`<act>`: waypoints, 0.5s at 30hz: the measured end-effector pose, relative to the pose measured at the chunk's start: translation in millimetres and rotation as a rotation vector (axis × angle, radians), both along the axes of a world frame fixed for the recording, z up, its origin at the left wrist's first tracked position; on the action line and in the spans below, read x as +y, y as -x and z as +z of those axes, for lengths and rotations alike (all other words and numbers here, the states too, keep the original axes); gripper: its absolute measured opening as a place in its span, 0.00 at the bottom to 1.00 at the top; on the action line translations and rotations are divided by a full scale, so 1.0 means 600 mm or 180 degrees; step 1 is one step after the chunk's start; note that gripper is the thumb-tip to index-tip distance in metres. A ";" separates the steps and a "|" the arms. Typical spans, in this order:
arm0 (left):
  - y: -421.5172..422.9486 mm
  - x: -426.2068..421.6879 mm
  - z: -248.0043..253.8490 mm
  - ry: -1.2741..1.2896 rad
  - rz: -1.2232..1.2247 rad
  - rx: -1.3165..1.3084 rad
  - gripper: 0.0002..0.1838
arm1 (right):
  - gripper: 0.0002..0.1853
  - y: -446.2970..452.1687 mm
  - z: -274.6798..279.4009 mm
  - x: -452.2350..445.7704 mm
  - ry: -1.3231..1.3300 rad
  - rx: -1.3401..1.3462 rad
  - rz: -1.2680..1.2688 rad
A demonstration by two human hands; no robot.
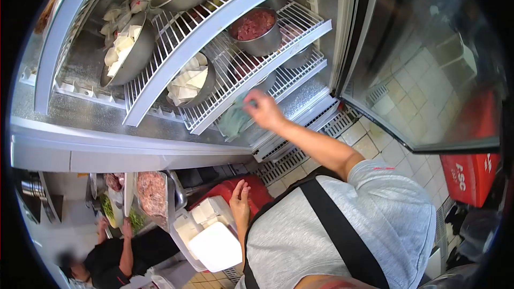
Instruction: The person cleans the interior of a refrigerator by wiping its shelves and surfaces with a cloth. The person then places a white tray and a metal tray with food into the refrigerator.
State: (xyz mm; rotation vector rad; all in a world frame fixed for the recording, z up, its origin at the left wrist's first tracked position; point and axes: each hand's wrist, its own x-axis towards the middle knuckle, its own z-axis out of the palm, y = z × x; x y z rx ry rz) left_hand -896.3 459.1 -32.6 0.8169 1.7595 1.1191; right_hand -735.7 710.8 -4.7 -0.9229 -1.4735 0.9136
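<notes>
My right hand is closed on a grey-green cloth at the front edge of the lower wire shelf inside an open fridge. Just left of the cloth is a metal bowl of white blocks, and above it on a shelf a metal pot of red meat. Lower down, my left hand has its fingers apart, beside a container with white boxes and a white lid. Whether its palm touches the container is hidden.
The fridge's glass door stands open at the right, with a red crate beyond it. A co-worker in black is at the lower left, near a tray of meat. Another bowl of white blocks is on the upper left.
</notes>
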 end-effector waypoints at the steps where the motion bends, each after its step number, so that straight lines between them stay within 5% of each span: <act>1: 0.022 -0.002 -0.017 0.0055 -0.0074 0.0066 0.18 | 0.09 -0.028 0.000 0.001 0.0137 0.0244 -0.0100; 6: 0.076 0.019 -0.065 0.0112 -0.0359 0.0219 0.17 | 0.08 -0.242 0.026 0.063 -0.0482 0.1223 -0.1574; 9: 0.074 0.036 -0.063 0.0040 -0.0352 0.0110 0.17 | 0.14 -0.250 0.016 0.140 -0.0738 0.0037 -0.2720; 11: 0.056 0.050 -0.052 0.0071 -0.0442 0.0113 0.17 | 0.15 -0.187 0.050 0.109 -0.0728 -0.0320 -0.2696; 15: 0.034 0.088 -0.068 -0.0051 -0.0992 0.0267 0.17 | 0.15 -0.082 0.046 0.029 -0.0825 -0.0486 -0.1434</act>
